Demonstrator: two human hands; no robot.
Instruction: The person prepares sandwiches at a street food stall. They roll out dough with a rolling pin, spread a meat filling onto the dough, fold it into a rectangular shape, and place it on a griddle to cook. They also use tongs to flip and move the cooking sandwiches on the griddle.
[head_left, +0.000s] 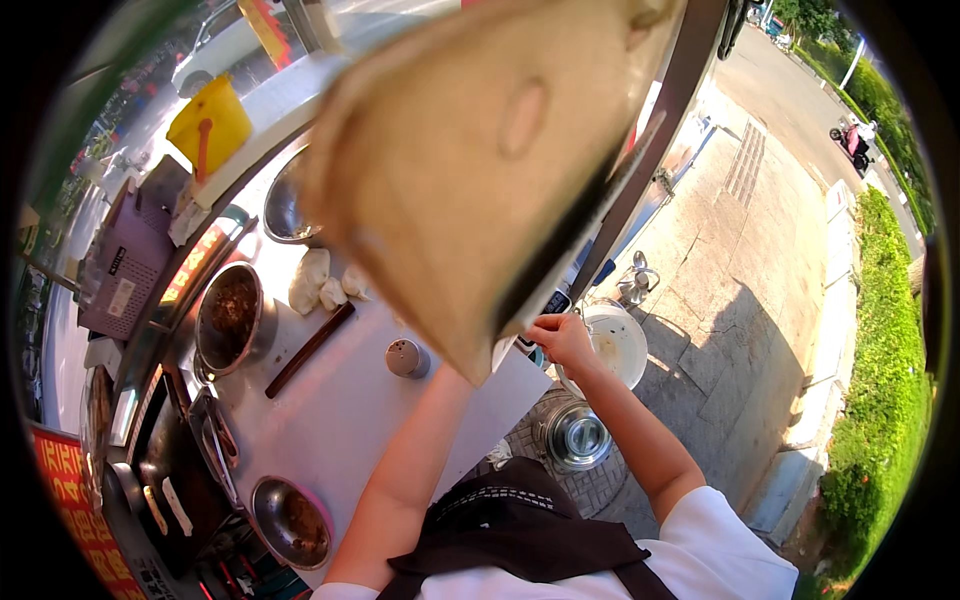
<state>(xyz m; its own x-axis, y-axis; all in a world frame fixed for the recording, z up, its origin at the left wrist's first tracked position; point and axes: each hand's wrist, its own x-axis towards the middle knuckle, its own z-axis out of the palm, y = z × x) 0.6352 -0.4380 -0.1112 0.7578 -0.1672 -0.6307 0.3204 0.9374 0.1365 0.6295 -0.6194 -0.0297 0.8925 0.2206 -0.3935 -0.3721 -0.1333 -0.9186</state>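
A large tan sheet-like thing (465, 172), blurred and very near the camera, covers the upper middle of the view; its material is unclear. My left hand is hidden behind it, and only the left forearm shows below its lower corner. My right hand (564, 341) has its fingers pinched together beside that corner, and whether they grip anything is unclear. Left of the arms on the white worktop (315, 420) are a metal-topped shaker (407, 358), a dark wooden rolling pin (309, 351) and pale dough lumps (309, 281).
Steel bowls with dark filling (229, 319) and brown residue (292, 523) stand on the left. A griddle (169, 517) holds two pale strips. Below the right hand are a white bucket (622, 349) and a glass lid (577, 436). A yellow bucket (210, 124) and purple basket (127, 262) are farther left.
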